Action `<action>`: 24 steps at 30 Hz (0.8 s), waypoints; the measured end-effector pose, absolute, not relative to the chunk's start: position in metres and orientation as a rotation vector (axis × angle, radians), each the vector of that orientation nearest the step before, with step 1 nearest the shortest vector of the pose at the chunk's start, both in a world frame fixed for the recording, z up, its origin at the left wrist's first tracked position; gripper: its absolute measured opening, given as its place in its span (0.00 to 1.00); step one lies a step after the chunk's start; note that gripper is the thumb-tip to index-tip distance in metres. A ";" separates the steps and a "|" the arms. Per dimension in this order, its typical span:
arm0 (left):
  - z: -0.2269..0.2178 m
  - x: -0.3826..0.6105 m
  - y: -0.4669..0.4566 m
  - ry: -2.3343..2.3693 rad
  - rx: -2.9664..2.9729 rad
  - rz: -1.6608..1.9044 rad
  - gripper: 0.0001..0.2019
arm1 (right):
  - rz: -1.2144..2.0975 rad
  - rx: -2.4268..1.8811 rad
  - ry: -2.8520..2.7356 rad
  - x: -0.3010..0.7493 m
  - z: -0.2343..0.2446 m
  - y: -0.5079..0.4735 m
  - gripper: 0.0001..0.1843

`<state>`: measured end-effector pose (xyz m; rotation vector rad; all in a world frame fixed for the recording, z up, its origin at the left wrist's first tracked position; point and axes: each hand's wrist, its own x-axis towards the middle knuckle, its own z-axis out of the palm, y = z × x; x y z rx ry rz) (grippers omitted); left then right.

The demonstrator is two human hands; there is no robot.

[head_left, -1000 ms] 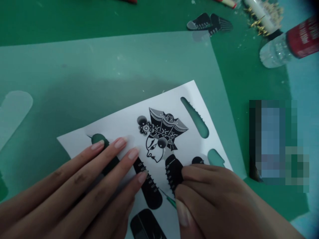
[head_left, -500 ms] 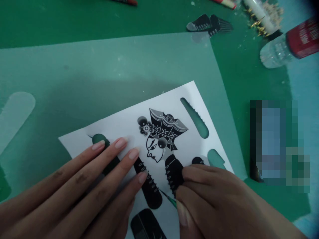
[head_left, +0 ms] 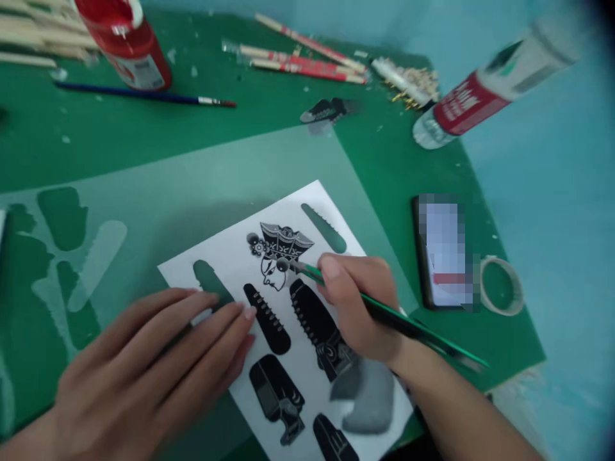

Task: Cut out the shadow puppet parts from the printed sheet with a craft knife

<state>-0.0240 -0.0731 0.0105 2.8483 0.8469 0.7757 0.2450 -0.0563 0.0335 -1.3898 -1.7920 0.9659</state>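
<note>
A white printed sheet [head_left: 240, 256] with black puppet shapes and several cut-out holes lies on a pale translucent sheet [head_left: 192, 186] over a green cutting mat [head_left: 72, 141]. My left hand [head_left: 158, 365] lies flat on the sheet's left side, fingers stretched out, fingertips beside a black elongated shape [head_left: 267, 318]. My right hand [head_left: 358, 304] is closed on a green craft knife [head_left: 408, 323], its tip at the printed head with a crown [head_left: 277, 251].
A red-capped jar [head_left: 127, 38], a thin brush [head_left: 144, 96], wooden sticks [head_left: 298, 57], gold pins [head_left: 410, 80] and a toppled bottle [head_left: 480, 89] lie along the far edge. A phone [head_left: 442, 253] and a tape ring [head_left: 500, 285] sit right. Cut black pieces [head_left: 324, 112] lie beyond the sheet.
The view has pulled back and tilted up, showing more of the table. My right hand has moved from the black shape near the sheet's lower part up to the printed head, knife now plainly visible.
</note>
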 end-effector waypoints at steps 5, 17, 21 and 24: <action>0.018 -0.017 -0.064 0.951 2.947 0.727 0.08 | 1.063 -1.407 -1.567 0.247 0.014 -0.052 0.28; 0.076 -0.001 -0.032 1.328 1.140 0.378 0.28 | 0.938 -1.445 -1.440 0.240 0.002 -0.043 0.26; 0.080 0.006 -0.027 1.464 1.103 0.329 0.16 | 0.981 -1.485 -1.383 0.240 -0.007 -0.040 0.22; 0.077 0.001 -0.034 1.568 1.029 0.362 0.10 | 1.005 -1.479 -1.346 0.241 -0.012 -0.037 0.18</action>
